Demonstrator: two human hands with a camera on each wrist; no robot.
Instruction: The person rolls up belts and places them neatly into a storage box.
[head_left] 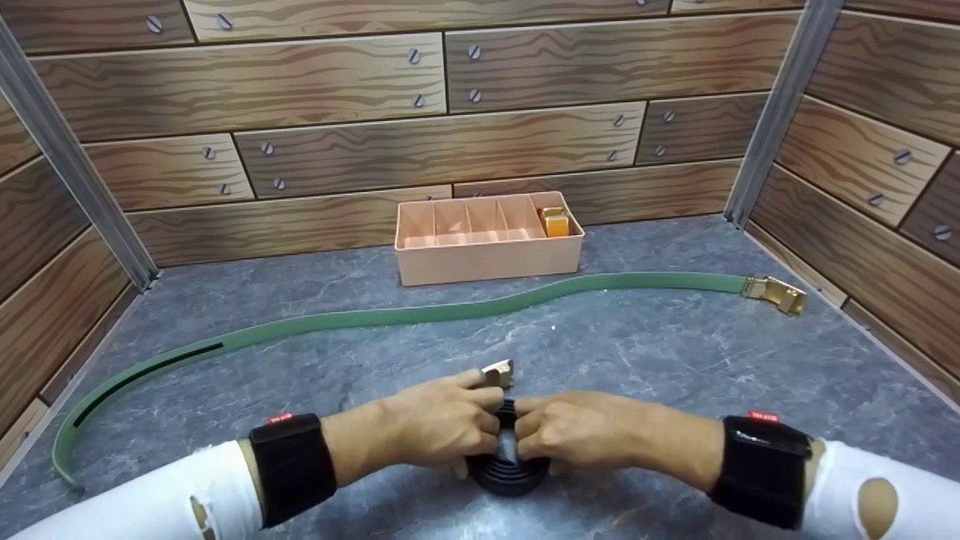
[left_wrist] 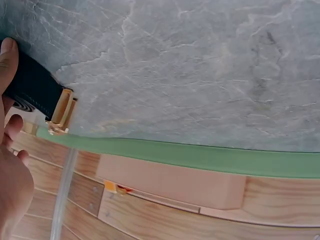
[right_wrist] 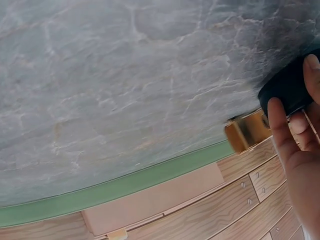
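Note:
A black belt (head_left: 508, 481), rolled into a coil, sits at the front middle of the table between the two hands. Its gold buckle (head_left: 499, 373) points away from the body, beyond the fingers. The left hand (head_left: 446, 421) grips the coil from the left, with the thumb on the strap in the left wrist view. From the other side, the right hand (head_left: 581, 429) holds the coil between thumb and fingers. Behind them a green belt (head_left: 420, 313) lies stretched in a long curve, its gold clasp buckle (head_left: 774, 293) at the right end. The coil's underside is hidden.
A pink divided box (head_left: 487, 264) stands against the back wall, with an orange and gold piece (head_left: 555, 223) in its rightmost compartment. Wood-patterned walls (head_left: 337, 82) with metal corner posts (head_left: 780, 112) enclose the grey marbled table (head_left: 637, 352).

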